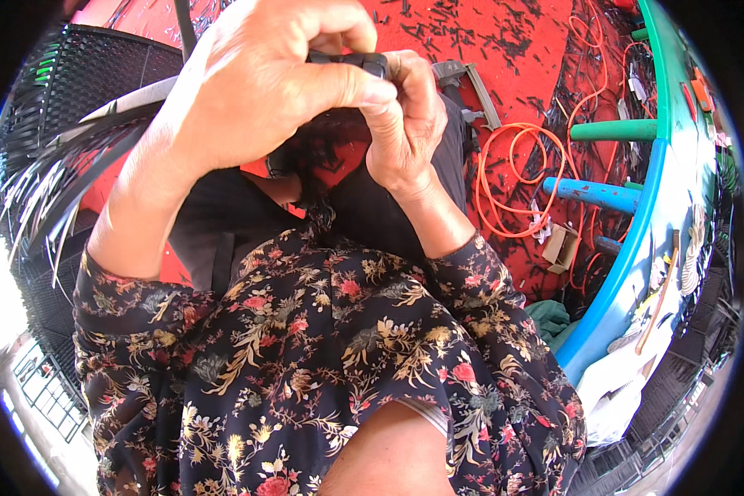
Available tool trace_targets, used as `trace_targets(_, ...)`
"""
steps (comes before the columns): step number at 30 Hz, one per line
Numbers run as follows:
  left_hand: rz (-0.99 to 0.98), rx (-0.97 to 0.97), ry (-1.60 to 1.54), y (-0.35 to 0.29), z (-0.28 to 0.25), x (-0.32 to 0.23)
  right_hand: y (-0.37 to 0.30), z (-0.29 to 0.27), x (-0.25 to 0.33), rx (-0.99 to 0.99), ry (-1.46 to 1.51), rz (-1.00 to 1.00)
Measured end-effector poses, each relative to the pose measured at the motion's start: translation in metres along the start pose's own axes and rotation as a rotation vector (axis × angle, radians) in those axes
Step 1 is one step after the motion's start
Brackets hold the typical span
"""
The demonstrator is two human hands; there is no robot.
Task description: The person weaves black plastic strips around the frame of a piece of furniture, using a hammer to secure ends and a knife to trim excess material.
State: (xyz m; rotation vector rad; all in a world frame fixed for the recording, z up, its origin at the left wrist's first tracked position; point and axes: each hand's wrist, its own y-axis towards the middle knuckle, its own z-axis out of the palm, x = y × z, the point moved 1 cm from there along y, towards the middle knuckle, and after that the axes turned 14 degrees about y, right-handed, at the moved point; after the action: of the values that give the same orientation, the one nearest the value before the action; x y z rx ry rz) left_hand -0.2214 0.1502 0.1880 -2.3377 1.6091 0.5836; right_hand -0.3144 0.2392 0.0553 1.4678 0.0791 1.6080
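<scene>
High in the head view, my left hand (281, 87) and my right hand (403, 124) meet over my lap. Between them is a dark band of black strip (364, 63), partly covered by the fingers. My left thumb presses along its near side, with the fingers curled over the top. At its right end, my right thumb and bent fingers pinch it. Loose black strips (54, 178) fan out beside my left forearm, next to a woven black wicker panel (112, 70). Whether the held band joins these strips is hidden.
A staple gun-like tool (471, 91) lies right of my knee, near a coiled orange hose (512, 136). Black offcuts litter the red floor (438, 33). At right stands a table with a blue and green edge (649, 207); a small cardboard box (560, 246) lies near it.
</scene>
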Motion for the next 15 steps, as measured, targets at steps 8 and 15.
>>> trace_targets(8,0.16,-0.09,-0.114,-0.006,-0.007,0.001,0.001,0.002,0.003,0.017,0.021,-0.046)
trace_targets(15,0.118,-0.005,-0.097,-0.006,-0.012,0.001,0.002,0.003,0.004,0.031,0.023,-0.062)
